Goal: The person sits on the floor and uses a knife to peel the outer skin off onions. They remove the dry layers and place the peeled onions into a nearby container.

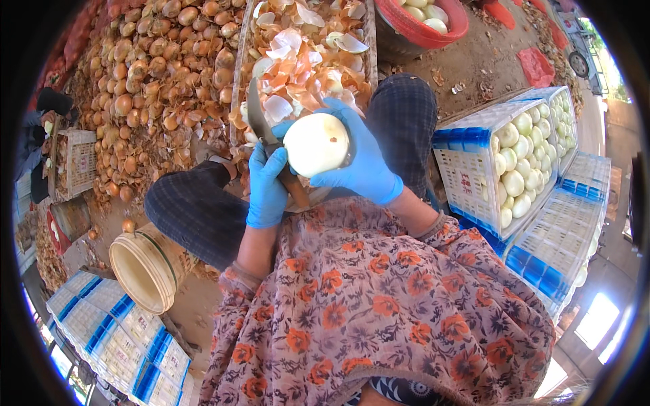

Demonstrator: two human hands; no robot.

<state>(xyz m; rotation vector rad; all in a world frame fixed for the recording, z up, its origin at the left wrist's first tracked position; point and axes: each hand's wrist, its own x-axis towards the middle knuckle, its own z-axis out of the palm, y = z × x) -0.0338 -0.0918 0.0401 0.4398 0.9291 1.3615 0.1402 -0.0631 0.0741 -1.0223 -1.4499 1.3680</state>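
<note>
My left hand, in a blue glove, grips the handle of a knife; its curved blade points up and away from me. A peeled white onion with a small brown spot rests in my right hand, also gloved in blue, whose fingers wrap its far and right sides. The tips of my left fingers are against the onion's left side. Beneath and beyond both hands stands a crate filled with loose onion skins.
Unpeeled onions are heaped at the upper left. A red-lined tub holds peeled onions. Crates of peeled onions stand right, an empty bucket and stacked crates lower left. Another person is at the far left.
</note>
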